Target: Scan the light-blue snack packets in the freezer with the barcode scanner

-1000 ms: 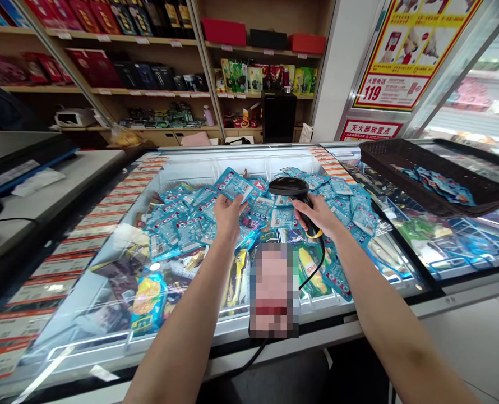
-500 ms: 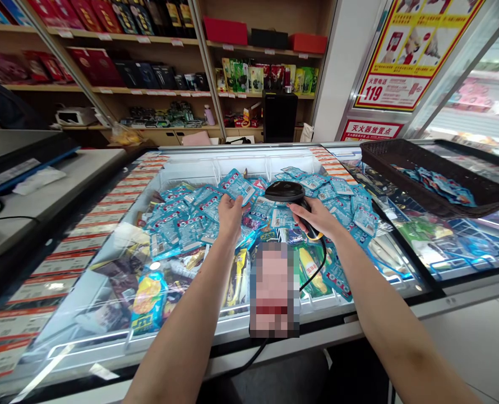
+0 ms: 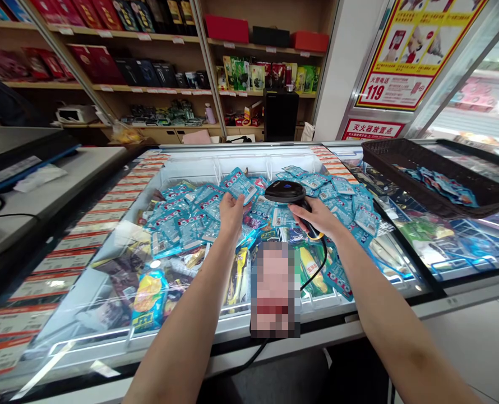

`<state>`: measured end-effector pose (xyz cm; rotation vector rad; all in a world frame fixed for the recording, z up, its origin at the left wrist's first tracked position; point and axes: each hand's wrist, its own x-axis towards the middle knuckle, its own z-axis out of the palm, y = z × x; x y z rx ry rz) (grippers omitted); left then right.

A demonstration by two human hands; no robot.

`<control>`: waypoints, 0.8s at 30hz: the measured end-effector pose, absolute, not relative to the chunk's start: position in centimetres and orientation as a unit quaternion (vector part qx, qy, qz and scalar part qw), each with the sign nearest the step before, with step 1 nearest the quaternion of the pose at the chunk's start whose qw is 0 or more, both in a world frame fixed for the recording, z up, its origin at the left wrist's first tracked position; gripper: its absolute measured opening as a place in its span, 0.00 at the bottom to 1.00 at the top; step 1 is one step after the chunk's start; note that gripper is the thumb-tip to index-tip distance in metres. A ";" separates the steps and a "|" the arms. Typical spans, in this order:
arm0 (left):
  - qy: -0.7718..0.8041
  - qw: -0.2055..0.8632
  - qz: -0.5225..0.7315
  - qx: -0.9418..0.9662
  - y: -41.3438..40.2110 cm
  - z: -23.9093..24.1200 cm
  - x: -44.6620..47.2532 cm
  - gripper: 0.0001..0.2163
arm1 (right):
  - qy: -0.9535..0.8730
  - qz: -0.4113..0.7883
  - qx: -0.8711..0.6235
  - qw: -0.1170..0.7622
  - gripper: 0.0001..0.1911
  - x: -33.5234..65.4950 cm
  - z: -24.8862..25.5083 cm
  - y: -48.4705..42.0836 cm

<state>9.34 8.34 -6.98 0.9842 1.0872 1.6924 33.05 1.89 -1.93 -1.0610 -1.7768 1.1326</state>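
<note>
Pinched in my left hand is a small blue packet, tilted up with its white barcode patch facing the scanner. My right hand is wrapped round the handle of a black barcode scanner, its head pointing left toward the packet; a blue light shows on its top. From the handle a black cable curves down. Many like blue packets lie in a heap on the glass top of the freezer, left of my hands, and another heap spreads to the right.
A dark woven basket with some blue packets stands at the right. A blurred-out phone-shaped object lies at the front edge. Bagged frozen goods show through the glass. Stocked shelves stand behind; a counter is at the left.
A blue light has come on atop the scanner. Both hands keep nearly the same place, still with the packet and the scanner; the view has shifted very slightly.
</note>
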 end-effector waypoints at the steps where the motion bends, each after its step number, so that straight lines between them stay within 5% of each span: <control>1: 0.437 0.437 0.679 0.397 8.3 -7.0 9.4 0.16 | -0.694 0.446 -0.416 0.383 0.22 33.0 -1.9 1.9; 9: 0.437 0.370 0.696 0.434 8.8 -5.7 8.1 0.20 | -0.632 0.493 -0.410 0.436 0.22 32.8 -2.0 2.0; 15: 0.581 0.163 0.624 0.496 8.5 -4.5 4.3 0.08 | -0.555 0.550 -0.399 0.480 0.23 33.2 -2.6 2.8; 24: 0.636 0.005 0.564 0.526 5.5 -3.7 5.0 0.16 | -0.528 0.565 -0.411 0.484 0.26 33.5 -2.5 2.8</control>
